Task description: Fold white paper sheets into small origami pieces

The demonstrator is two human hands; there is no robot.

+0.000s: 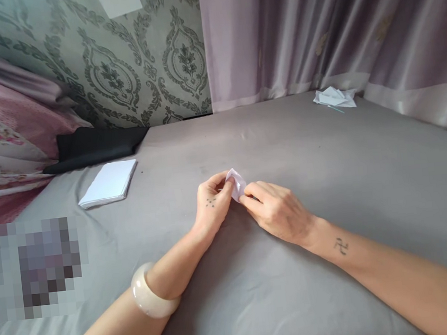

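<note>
A: What are our fingers doing?

B: Our left hand (211, 203) pinches the folded white paper (238, 184) between thumb and forefinger; our right hand (278, 209) grips its near right edge. Holding it from both sides probably keeps so small a piece steady — we have it just above the grey sheet (190, 155).

A: Can we see the folds?

B: Only partly; our fingertips cover the edges, so it may be in several layers, but we can't be sure.

A: And farther out from that folded paper?

B: The bangle (153, 297) on our left forearm is nearer to us. The squared white stack (109, 182) lies farther off to its left, with the black cloth (93, 146) beyond. Well off to its right, by the curtain (397, 37), are loose folded papers (333, 96) — seemingly set aside from our hands' working room.

A: Any obstacle?

B: Mostly our own fingers, hiding the creases.
</note>
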